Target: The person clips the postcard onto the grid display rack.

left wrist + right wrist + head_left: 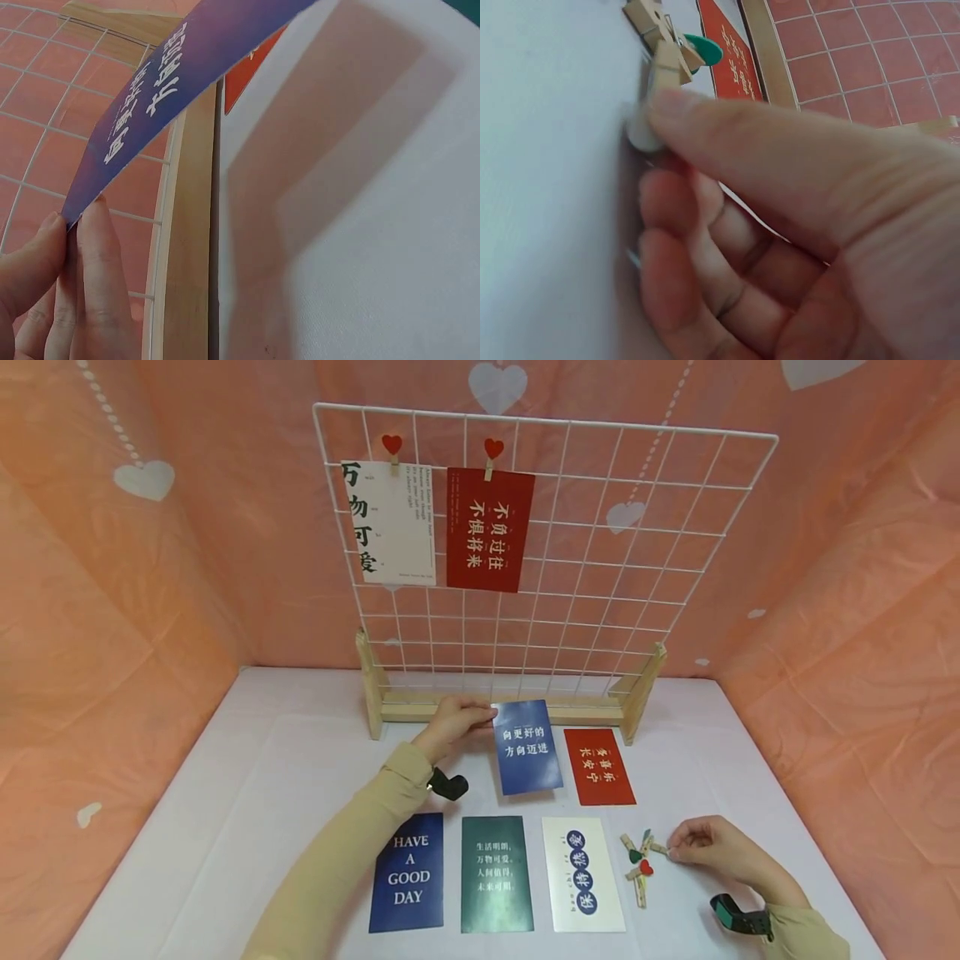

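Note:
My left hand (453, 724) pinches a blue card (527, 750) with white characters by its upper left corner. The card is lifted off the table, before the rack's wooden base. In the left wrist view the thumb and fingers grip the edge of the card (161, 90). At the right of the table my right hand (708, 845) pinches a small wooden clothespin (659, 848) between thumb and fingertips. Beside it lie several more clothespins (640, 890), some with red or green hearts. In the right wrist view the thumb (727, 135) covers part of the held clothespin (666, 67).
A white wire grid (622, 560) stands at the back on wooden feet. A white card (397, 527) and a red card (491, 531) hang there from heart clothespins. On the table lie another red card (600, 767), a navy card (408, 872), a green card (497, 877) and a white card (558, 893).

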